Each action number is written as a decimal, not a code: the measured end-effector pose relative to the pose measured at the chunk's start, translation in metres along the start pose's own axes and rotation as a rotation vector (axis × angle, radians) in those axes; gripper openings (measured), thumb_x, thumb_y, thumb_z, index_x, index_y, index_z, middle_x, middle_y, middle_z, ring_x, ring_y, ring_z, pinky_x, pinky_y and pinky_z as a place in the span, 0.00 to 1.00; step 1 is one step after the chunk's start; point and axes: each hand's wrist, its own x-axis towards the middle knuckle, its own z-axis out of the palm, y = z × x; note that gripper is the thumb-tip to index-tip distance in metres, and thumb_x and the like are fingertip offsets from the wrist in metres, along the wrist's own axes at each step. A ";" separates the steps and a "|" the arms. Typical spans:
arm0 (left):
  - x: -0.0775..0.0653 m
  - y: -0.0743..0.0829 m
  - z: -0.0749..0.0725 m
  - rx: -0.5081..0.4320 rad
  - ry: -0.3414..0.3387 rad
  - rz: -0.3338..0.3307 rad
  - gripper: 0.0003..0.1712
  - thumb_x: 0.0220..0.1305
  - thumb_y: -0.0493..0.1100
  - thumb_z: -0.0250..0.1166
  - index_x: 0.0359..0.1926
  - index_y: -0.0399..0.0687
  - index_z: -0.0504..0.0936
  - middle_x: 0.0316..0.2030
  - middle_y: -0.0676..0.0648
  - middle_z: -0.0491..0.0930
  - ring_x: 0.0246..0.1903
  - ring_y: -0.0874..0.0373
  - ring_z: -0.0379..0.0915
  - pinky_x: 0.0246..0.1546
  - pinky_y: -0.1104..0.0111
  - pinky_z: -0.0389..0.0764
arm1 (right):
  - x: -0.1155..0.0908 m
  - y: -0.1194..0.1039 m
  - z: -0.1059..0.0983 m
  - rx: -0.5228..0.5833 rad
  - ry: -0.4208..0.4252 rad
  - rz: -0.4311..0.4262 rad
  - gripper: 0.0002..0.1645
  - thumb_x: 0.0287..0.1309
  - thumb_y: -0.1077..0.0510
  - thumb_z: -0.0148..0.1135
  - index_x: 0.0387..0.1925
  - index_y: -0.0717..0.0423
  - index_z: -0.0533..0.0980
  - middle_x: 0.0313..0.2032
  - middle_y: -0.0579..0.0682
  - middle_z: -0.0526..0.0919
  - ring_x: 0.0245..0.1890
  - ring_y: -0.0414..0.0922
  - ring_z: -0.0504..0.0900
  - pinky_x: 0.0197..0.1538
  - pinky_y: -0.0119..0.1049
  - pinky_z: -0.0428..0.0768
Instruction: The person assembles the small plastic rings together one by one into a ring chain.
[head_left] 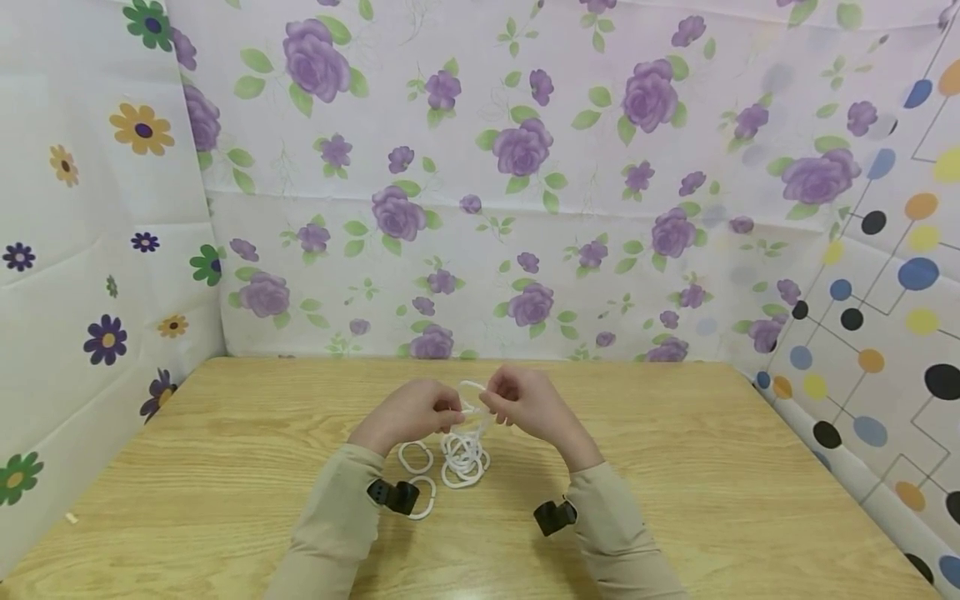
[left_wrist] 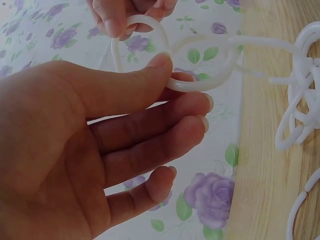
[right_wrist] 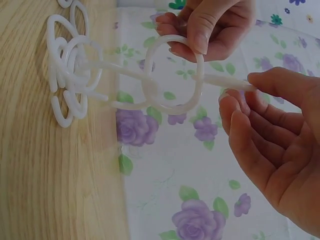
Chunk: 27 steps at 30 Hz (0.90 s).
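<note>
Two smooth, translucent white plastic rings are being held together above the wood-grain table point(head_left: 675, 467). One oval ring point(left_wrist: 200, 65) is being pinched between thumb and forefinger of the left hand point(head_left: 408, 412), the other fingers loosely curled. A second ring point(right_wrist: 172, 75), linked to the first, is being gripped by the fingertips of the right hand point(head_left: 525, 404). A tangled chain of rings point(head_left: 463, 454) is hanging from them onto the table, beside two loose rings point(head_left: 416, 457).

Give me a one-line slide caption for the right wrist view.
Both hands pinch linked white plastic rings above a wooden table, the ring chain trailing down.
</note>
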 end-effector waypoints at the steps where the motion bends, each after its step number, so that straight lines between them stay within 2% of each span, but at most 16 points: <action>1: 0.000 0.000 0.000 0.003 0.004 0.005 0.10 0.67 0.42 0.62 0.28 0.47 0.83 0.21 0.52 0.77 0.22 0.62 0.68 0.26 0.70 0.70 | 0.000 0.000 0.000 0.000 -0.009 -0.005 0.07 0.65 0.58 0.59 0.33 0.57 0.77 0.25 0.57 0.82 0.21 0.46 0.80 0.24 0.32 0.78; 4: 0.000 0.000 -0.001 0.006 0.013 0.010 0.10 0.67 0.42 0.62 0.29 0.46 0.83 0.20 0.53 0.77 0.22 0.62 0.69 0.25 0.70 0.70 | 0.000 0.000 0.000 -0.008 -0.045 -0.023 0.07 0.66 0.58 0.59 0.32 0.57 0.77 0.25 0.58 0.82 0.19 0.43 0.79 0.24 0.31 0.78; 7: -0.001 0.000 -0.001 -0.005 0.019 0.012 0.09 0.67 0.42 0.62 0.29 0.47 0.83 0.21 0.51 0.78 0.21 0.62 0.69 0.25 0.70 0.70 | 0.000 0.002 0.001 -0.025 -0.086 -0.040 0.07 0.66 0.58 0.58 0.31 0.56 0.76 0.24 0.56 0.82 0.18 0.37 0.77 0.24 0.31 0.77; 10: -0.001 0.000 -0.001 -0.009 0.025 0.012 0.08 0.67 0.42 0.62 0.30 0.49 0.83 0.21 0.51 0.79 0.22 0.62 0.70 0.25 0.70 0.71 | -0.001 0.003 0.001 -0.044 -0.107 -0.047 0.07 0.66 0.58 0.58 0.32 0.55 0.76 0.24 0.53 0.82 0.18 0.36 0.76 0.24 0.30 0.76; 12: -0.002 0.001 -0.002 -0.008 0.025 0.012 0.08 0.67 0.42 0.62 0.30 0.49 0.83 0.21 0.52 0.79 0.22 0.62 0.70 0.26 0.70 0.71 | -0.001 0.003 0.001 -0.043 -0.109 -0.038 0.07 0.66 0.58 0.57 0.33 0.56 0.77 0.25 0.55 0.82 0.18 0.36 0.76 0.24 0.29 0.75; 15: -0.002 0.001 -0.002 -0.011 0.024 0.013 0.08 0.67 0.43 0.62 0.30 0.49 0.83 0.21 0.52 0.79 0.22 0.62 0.71 0.25 0.70 0.71 | -0.001 0.003 -0.001 -0.049 -0.093 -0.017 0.07 0.66 0.58 0.57 0.34 0.57 0.77 0.26 0.58 0.83 0.20 0.37 0.77 0.25 0.29 0.73; 20: -0.002 0.000 -0.003 -0.012 0.028 0.019 0.08 0.67 0.43 0.62 0.30 0.49 0.83 0.21 0.51 0.79 0.21 0.62 0.70 0.25 0.70 0.71 | -0.001 0.003 -0.005 -0.083 -0.045 0.020 0.06 0.66 0.57 0.57 0.34 0.56 0.77 0.26 0.53 0.83 0.21 0.36 0.77 0.27 0.29 0.72; 24: -0.003 -0.001 -0.003 -0.002 0.035 0.016 0.08 0.66 0.42 0.62 0.29 0.49 0.83 0.21 0.52 0.79 0.21 0.63 0.70 0.26 0.70 0.71 | -0.001 0.004 -0.008 -0.080 -0.011 0.018 0.06 0.67 0.58 0.57 0.36 0.57 0.77 0.26 0.51 0.83 0.22 0.36 0.78 0.29 0.30 0.74; 27: -0.003 -0.002 -0.003 -0.001 0.036 0.016 0.08 0.67 0.42 0.62 0.30 0.49 0.83 0.21 0.50 0.80 0.21 0.62 0.70 0.26 0.70 0.71 | -0.002 0.004 -0.010 -0.059 0.004 0.008 0.07 0.67 0.59 0.57 0.37 0.59 0.77 0.27 0.54 0.84 0.21 0.37 0.78 0.29 0.31 0.76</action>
